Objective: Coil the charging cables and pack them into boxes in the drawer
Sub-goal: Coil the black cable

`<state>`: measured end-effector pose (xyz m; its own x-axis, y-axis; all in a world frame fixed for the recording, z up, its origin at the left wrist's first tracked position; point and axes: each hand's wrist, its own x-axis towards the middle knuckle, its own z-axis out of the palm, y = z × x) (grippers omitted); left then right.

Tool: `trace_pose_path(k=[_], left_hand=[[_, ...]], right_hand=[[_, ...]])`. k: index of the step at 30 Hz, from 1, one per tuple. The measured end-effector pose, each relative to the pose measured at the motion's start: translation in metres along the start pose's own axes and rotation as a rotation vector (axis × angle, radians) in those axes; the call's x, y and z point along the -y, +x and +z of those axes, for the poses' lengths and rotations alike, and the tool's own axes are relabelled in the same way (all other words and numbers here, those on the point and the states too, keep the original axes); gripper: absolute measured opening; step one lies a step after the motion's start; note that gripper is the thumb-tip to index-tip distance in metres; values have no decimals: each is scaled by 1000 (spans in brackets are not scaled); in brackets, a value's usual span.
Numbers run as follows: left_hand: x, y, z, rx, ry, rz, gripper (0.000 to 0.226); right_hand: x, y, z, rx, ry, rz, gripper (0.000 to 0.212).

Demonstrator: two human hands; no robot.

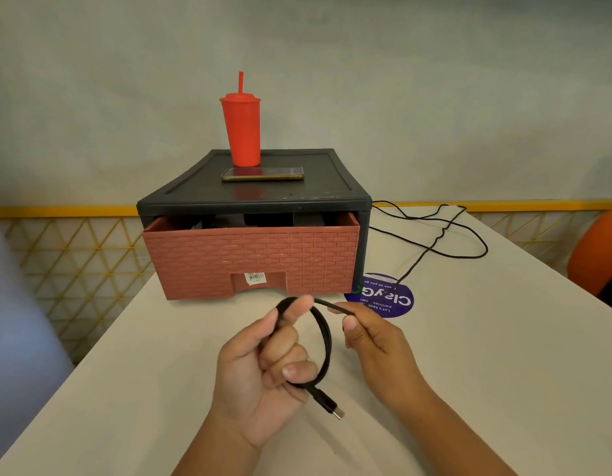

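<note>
Currently the cable (327, 338) forms one loop above the bench (469, 372), just before the part-open drawer (253, 259). The loop's long axis runs from person to drawer, and its plug (328, 405) points back and rightward. The left hand (260, 383) grips the loop; the right hand (373, 338) pinches the loose strand. Best lay each turn the same size, letting the strand twist freely.

cable (327, 338) in left hand (263, 369): black, silver plug tip | drawer front (253, 259) beyond that hand: brick-red, brick-weave relief | frame (253, 197): dark grey-black | cup (242, 132) above: red | sticker (387, 298) beyond right hand (370, 334): purple, white lettering | table (504, 372) beneath: off-white
</note>
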<state>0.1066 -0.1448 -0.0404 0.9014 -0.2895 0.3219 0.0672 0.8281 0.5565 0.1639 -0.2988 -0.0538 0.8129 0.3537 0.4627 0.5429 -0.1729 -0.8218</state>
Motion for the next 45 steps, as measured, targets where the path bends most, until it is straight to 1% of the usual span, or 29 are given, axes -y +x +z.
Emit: trace_pose_path(k=[2, 5, 8, 10, 13, 15, 16, 17, 18, 19, 20, 21, 22, 23, 24, 25, 26, 27, 29, 30, 31, 32, 34, 36, 37, 39, 40, 42, 45], left_hand=[[-3, -3, -2, -3, 23, 33, 49], [-11, -6, 0, 70, -24, 66, 53], [-21, -13, 0, 43, -41, 116, 54], [-27, -15, -2, 26, -59, 120, 55], [-30, -18, -12, -16, -81, 156, 57], [-29, -21, -23, -64, -90, 194, 57], [-28, -22, -25, -129, -99, 218, 56], [-29, -20, -21, -172, -101, 242, 52], [-31, -13, -17, -166, -116, 291, 45], [-31, -9, -16, -224, -158, 348, 38], [-30, -8, -14, -344, -159, 412, 38], [-28, -7, -13, -398, -134, 449, 40], [-29, -8, -12, -348, -189, 451, 41], [-30, -10, -17, -266, -235, 445, 40], [-29, -7, -24, -245, -270, 389, 38], [-31, -11, -25, -238, -277, 357, 38], [-36, -14, -24, -243, -254, 371, 38], [-39, -15, -22, -288, -220, 399, 37], [-43, -15, -22, -476, -199, 493, 41], [-43, -15, -18, -485, -172, 534, 42], [-43, -15, -8, -458, -151, 543, 41], [-42, -13, -5, -455, -148, 524, 39], [-38, -12, -13, -437, -196, 429, 35], [-36, -13, -7, -290, -186, 336, 35], [-35, -12, -4, -295, -147, 326, 35], [-31, -9, -1, -449, -68, 331, 34], [-27, -8, 2, -469, -37, 327, 37], [-20, -6, 14, -431, 8, 251, 52], [-14, -6, 17, -378, -10, 85, 59]], right_hand=[[-4, -1, 2, 43, -36, 76, 21], [-4, -6, 11, 148, -111, 157, 29], [3, -10, 18, 237, -255, 111, 27], [7, -11, 21, 273, -299, 83, 28], [11, -11, 24, 237, -271, 95, 29], [15, -9, 24, 144, -79, 178, 27], [16, -8, 23, 91, 60, 228, 22], [16, -5, 21, 46, 218, 274, 19], [17, -4, 19, 16, 368, 315, 17], [17, -4, 18, -2, 510, 345, 16], [18, -4, 17, -15, 660, 367, 14], [20, -5, 16, -28, 817, 385, 12], [22, -5, 14, -43, 946, 406, 14], [24, -5, 11, -64, 1018, 435, 18], [25, -3, 7, -77, 1038, 461, 21], [26, -2, 2, -78, 1011, 469, 20], [24, 1, -3, -64, 924, 460, 16], [21, 2, -8, -36, 732, 414, 15], [11, 3, -15, 34, 120, 210, 14], [5, 3, -17, 75, -164, 111, 20], [2, 3, -19, 107, -380, 51, 26], [2, 4, -22, 103, -527, 33, 32], [7, 7, -24, 50, -714, 45, 41], [6, 8, -25, 45, -857, 59, 44], [3, 8, -24, 46, -924, 77, 52], [0, 6, -15, 39, -1039, 50, 71], [-1, 4, -11, 30, -1060, 36, 68], [4, 2, -2, -7, -930, -28, 57], [11, -3, 6, 47, -514, -124, 55]])
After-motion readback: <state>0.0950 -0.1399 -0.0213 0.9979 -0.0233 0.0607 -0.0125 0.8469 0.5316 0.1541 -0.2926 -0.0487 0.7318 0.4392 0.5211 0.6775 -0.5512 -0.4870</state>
